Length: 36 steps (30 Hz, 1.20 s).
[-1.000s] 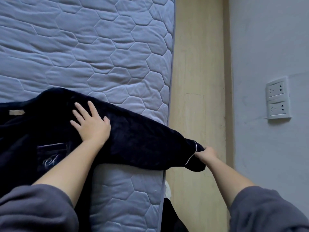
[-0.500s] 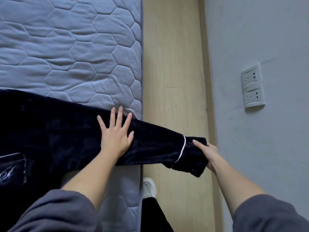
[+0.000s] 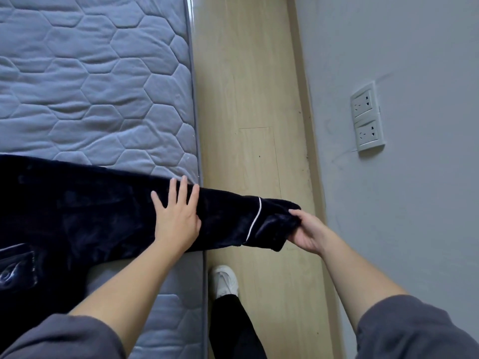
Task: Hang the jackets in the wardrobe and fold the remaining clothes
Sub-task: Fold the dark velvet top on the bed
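**One sleeve [image 3: 228,216] stretched past the bed edge**

One dark navy plush garment [image 3: 77,216] lies across the near part of the mattress [image 3: 90,86], its body running off the left of the view. Its sleeve reaches rightward over the mattress edge and out above the floor [image 3: 246,99].

We press our left hand [image 3: 176,218] flat on the sleeve just where it crosses the edge, fingers [image 3: 184,187] straight and slightly spread, gripping nothing. Our right hand [image 3: 308,234] holds the cuff [image 3: 274,224] out over the floor, thumb on top and the other fingers curled beneath, pinching the fabric at its end. A thin white piping [image 3: 255,218] crosses the sleeve just inside the cuff.

At the lower left we see a chest pocket [image 3: 15,268] with pale stitching on the garment.

The mattress is blue-grey, quilted in hexagons. Beside it runs pale wood flooring, where our white shoe [image 3: 225,281] stands near the bed. On the grey wall [image 3: 414,177] to the right sit two white sockets [image 3: 366,117], one above the other.
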Each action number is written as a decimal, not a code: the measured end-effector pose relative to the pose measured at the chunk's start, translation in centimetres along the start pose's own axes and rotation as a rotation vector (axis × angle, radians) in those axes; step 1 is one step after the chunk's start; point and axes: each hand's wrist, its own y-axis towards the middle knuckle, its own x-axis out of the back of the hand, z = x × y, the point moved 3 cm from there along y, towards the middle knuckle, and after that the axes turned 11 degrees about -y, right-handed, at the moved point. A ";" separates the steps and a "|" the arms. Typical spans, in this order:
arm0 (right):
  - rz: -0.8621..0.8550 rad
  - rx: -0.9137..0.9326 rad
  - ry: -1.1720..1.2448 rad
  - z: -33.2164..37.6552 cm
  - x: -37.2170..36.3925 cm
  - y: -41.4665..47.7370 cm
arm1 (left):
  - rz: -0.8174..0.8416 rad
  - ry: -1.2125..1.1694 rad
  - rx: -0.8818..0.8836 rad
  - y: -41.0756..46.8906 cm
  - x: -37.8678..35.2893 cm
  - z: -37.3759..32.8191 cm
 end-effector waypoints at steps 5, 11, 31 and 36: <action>0.150 0.063 0.256 0.1 -1.4 0.3 | 0.036 -0.034 0.098 -1.5 -1.1 1.9; 0.030 0.065 -0.334 -1.5 -3.4 2.9 | -0.006 -0.038 0.061 -1.1 -1.5 2.2; -0.405 -0.024 -0.117 -4.6 0.8 7.0 | -0.200 0.055 -0.082 0.9 -5.3 3.8; -0.275 0.175 -0.418 -5.2 0.2 7.7 | -0.263 0.048 -0.109 0.9 -5.8 4.0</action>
